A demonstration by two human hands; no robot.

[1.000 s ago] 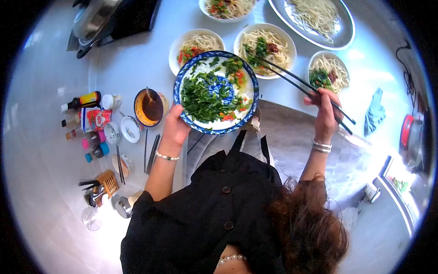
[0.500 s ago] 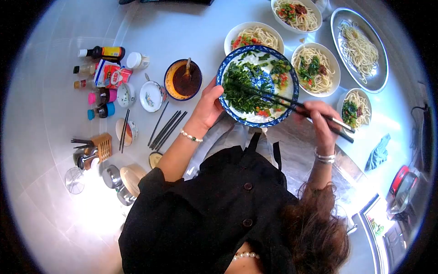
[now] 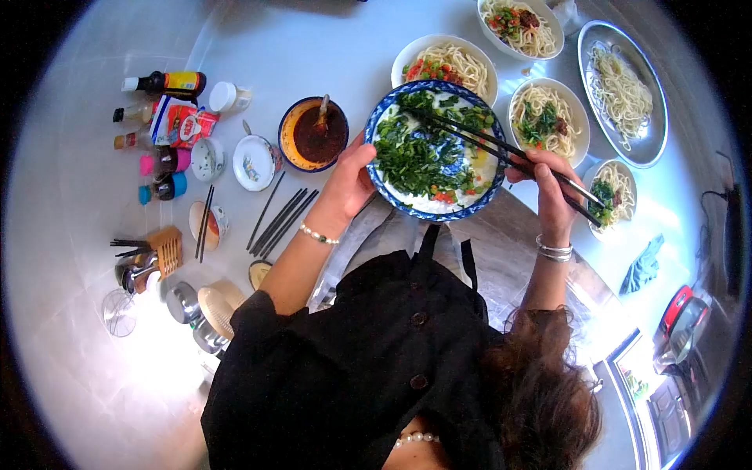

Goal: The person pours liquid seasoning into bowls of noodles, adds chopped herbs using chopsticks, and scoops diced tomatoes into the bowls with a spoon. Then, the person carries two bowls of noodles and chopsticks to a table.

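My left hand [image 3: 350, 182] grips the left rim of a blue-and-white patterned bowl [image 3: 381, 194], its thumb over the edge. Chopped greens [image 3: 415, 149] cover much of the bowl's inside, with some red and green diced bits at the lower and right sides. A pair of black chopsticks [image 3: 501, 146] with silvery ends is held in my right hand [image 3: 552, 188]. Their tips touch the greens near the bowl's upper left. Just behind the bowl stands a white bowl of noodles [image 3: 462, 66], partly covered by its rim. Another noodle bowl [image 3: 551, 121] is to the right.
More noodle bowls [image 3: 521, 30] and a metal tray of plain noodles [image 3: 662, 94] stand at the right. A bowl of dark red sauce [image 3: 317, 137] with a spoon sits left of my hand. Further left are loose chopsticks [image 3: 283, 223], small dishes and seasoning bottles [image 3: 176, 82].
The chopstick tips have moved up across the greens, toward the far side of the bowl. My left hand still holds the bowl, which sits slightly further left in view.
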